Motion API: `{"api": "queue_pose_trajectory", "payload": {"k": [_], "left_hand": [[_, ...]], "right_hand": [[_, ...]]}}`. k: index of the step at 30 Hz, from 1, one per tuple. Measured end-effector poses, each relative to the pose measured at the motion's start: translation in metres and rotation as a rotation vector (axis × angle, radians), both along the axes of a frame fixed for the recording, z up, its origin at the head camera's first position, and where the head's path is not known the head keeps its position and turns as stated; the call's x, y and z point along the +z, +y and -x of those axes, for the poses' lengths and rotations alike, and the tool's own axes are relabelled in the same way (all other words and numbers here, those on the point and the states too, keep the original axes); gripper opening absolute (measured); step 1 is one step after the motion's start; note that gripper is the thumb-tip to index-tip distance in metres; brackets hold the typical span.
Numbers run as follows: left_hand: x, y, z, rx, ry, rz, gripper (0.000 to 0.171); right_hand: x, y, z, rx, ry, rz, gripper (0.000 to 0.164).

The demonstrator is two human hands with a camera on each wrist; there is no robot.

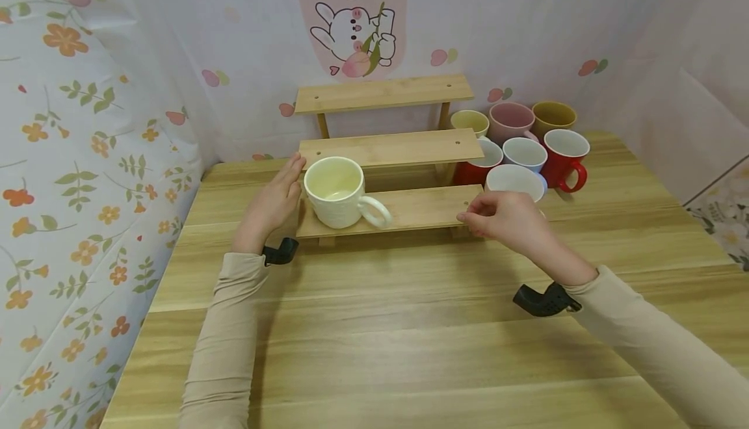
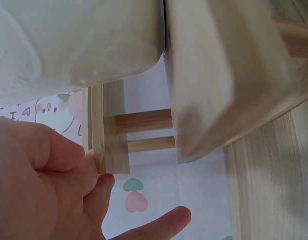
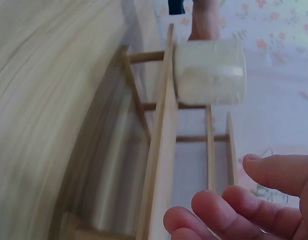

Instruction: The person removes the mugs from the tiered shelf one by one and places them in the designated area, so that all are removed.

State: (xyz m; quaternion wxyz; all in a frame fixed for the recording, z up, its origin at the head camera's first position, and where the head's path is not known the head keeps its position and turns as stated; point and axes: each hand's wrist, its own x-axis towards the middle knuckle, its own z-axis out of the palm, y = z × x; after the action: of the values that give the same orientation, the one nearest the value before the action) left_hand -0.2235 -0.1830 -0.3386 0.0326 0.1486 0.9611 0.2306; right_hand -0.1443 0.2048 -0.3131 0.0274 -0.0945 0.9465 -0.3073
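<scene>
A cream mug [image 1: 333, 198] stands upright on the left part of the lowest board [image 1: 421, 209] of a three-tier wooden rack, its handle pointing right and toward the front. Just left of the mug, my left hand [image 1: 274, 200] reaches to the left end of the middle board [image 1: 386, 149]. In the left wrist view its fingers [image 2: 96, 197] touch a board's end. My right hand [image 1: 508, 221] is by the right end of the lowest board. Its bent fingers [image 3: 213, 210] and thumb stand apart with nothing between them in the right wrist view.
Several mugs crowd the table right of the rack, among them a red mug [image 1: 564, 159], a pink mug [image 1: 511, 122] and a mustard mug [image 1: 552, 117]. A white-rimmed mug [image 1: 513, 181] is partly hidden behind my right hand. The top board [image 1: 383, 94] is near the patterned cloth [image 1: 246, 39].
</scene>
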Motion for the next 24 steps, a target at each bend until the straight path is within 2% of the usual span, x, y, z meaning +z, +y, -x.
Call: {"api": "queue_pose_trajectory", "payload": {"k": [7,20,24], "left_hand": [[-0.001,-0.001,0.000,0.000,-0.006,0.017,0.053],[-0.002,-0.002,0.001,-0.006,-0.010,0.000,0.053],[-0.002,-0.002,0.001,-0.007,-0.013,0.000,0.053]], "right_hand": [[0.006,-0.026,0.006,0.062,0.013,0.019,0.016],[0.017,-0.064,0.019,0.126,-0.003,0.003,0.018],[0.017,-0.076,0.022,0.144,0.002,0.029,0.018]]}}
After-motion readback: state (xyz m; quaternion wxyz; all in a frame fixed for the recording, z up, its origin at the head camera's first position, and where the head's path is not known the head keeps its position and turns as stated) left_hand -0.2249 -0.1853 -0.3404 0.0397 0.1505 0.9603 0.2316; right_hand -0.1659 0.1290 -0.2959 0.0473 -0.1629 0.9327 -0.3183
